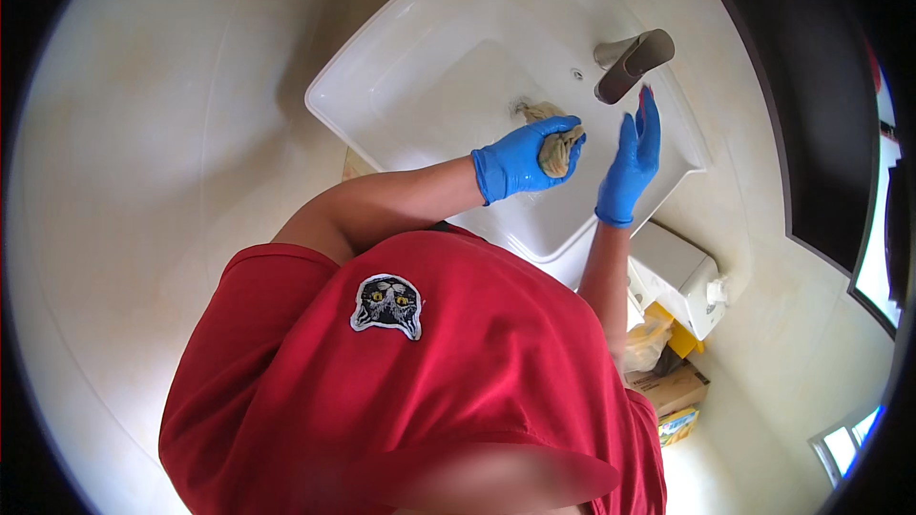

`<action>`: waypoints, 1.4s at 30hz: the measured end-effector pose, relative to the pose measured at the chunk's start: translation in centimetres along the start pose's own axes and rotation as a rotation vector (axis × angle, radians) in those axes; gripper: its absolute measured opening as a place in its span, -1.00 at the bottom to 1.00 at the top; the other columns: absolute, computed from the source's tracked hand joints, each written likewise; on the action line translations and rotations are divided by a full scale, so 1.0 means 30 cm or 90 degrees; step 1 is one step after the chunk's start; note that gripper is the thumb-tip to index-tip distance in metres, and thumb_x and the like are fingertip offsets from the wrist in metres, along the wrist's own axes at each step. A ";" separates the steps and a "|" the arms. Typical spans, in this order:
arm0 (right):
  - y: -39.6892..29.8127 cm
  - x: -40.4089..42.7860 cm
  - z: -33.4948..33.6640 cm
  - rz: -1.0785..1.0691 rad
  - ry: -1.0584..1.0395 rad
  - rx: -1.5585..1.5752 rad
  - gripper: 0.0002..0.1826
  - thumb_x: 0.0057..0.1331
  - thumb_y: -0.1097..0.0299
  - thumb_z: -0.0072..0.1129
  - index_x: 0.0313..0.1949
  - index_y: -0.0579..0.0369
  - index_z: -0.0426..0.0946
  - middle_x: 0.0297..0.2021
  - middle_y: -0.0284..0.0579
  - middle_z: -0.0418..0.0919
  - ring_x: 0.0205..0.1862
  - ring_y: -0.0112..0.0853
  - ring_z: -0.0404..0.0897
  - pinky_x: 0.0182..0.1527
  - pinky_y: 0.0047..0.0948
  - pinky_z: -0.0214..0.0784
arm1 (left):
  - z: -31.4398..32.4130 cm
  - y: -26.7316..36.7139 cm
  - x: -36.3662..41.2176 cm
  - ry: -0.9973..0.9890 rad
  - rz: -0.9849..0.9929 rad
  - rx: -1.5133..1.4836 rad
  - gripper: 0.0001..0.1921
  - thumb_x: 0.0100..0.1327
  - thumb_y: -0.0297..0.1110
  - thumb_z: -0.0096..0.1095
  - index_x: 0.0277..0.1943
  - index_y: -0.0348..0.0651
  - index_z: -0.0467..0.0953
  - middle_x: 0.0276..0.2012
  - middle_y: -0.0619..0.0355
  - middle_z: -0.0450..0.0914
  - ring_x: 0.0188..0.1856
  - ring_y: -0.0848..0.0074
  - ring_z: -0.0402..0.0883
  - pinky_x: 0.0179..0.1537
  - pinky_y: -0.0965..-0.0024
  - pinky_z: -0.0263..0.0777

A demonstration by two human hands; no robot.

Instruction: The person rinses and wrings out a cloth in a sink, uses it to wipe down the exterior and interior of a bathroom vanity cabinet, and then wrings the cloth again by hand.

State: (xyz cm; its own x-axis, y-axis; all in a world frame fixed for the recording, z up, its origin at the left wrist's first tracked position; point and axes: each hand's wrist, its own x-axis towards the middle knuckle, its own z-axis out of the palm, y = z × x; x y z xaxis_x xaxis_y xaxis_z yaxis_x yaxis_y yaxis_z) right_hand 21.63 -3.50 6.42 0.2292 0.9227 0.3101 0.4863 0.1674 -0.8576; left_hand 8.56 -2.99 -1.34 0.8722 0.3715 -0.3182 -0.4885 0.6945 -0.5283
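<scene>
My left hand [531, 157], in a wet blue glove, is closed around a crumpled tan cloth [562, 151]. Part of the cloth hangs over the far side of the hand, above the white washbasin [429, 86]. My right hand [631, 161], gloved in blue too, is raised with its thumb apart from the fingers and nothing seen in it. Its fingertips are just below the spout of the metal faucet [633, 64] in this view; whether they touch it cannot be told. A dark patch, perhaps the drain, shows partly behind the cloth.
A small overflow hole [577, 74] is in the basin wall. Right of the basin are a white box-like unit [676, 272], a plastic bag [647, 343], a cardboard box [669, 388] and a yellow package [678, 427]. A dark-framed panel [801, 100] hangs on the right wall.
</scene>
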 end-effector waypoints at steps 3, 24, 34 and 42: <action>0.252 -0.171 -0.010 0.304 0.064 0.403 -0.43 0.42 0.22 -0.08 0.34 0.17 0.09 0.27 -0.08 0.24 0.29 -0.31 0.24 0.30 -0.30 0.05 | 0.062 -0.088 -0.013 -0.050 -0.068 -0.026 -0.82 0.30 -0.33 0.11 -0.08 -0.12 0.51 -0.20 0.14 0.63 -0.13 0.43 0.62 -0.14 0.34 0.54; 0.181 -0.054 0.141 0.314 -0.257 0.289 -0.74 0.21 0.39 0.10 -0.09 0.09 0.51 -0.21 -0.17 0.54 -0.18 -0.47 0.51 -0.12 -0.47 0.40 | -0.027 -0.009 -0.126 0.114 -0.049 0.477 -0.85 0.27 -0.25 0.18 -0.27 -0.12 0.46 -0.57 0.28 0.40 -0.57 0.65 0.40 -0.58 0.58 0.25; 0.264 -0.064 0.271 0.162 -0.296 -0.355 -0.55 0.14 0.14 0.16 -0.02 0.11 0.50 -0.11 0.08 0.56 -0.09 -0.04 0.56 -0.02 -0.19 0.40 | -0.173 0.078 0.020 0.471 0.309 1.308 -0.59 0.05 -0.24 0.39 -0.09 -0.29 0.48 -0.37 0.12 0.59 -0.36 0.49 0.56 -0.27 0.35 0.48; 0.154 -0.008 0.055 0.229 -0.421 0.209 -0.30 0.31 -0.09 -0.01 0.30 0.08 0.19 0.17 0.01 0.38 0.10 -0.23 0.45 0.16 -0.30 0.29 | -0.024 0.022 -0.092 0.200 0.034 0.788 -0.59 0.12 -0.14 0.37 -0.07 -0.19 0.46 -0.40 0.20 0.49 -0.55 0.58 0.46 -0.56 0.54 0.39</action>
State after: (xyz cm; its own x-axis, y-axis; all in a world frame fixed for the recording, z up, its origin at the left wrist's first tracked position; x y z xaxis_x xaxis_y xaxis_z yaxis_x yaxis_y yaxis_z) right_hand 22.43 -2.39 1.71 -0.2704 0.9363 -0.2243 0.1824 -0.1790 -0.9668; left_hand 5.83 -4.01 -1.38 0.7261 0.3725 -0.5779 -0.0253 0.8544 0.5190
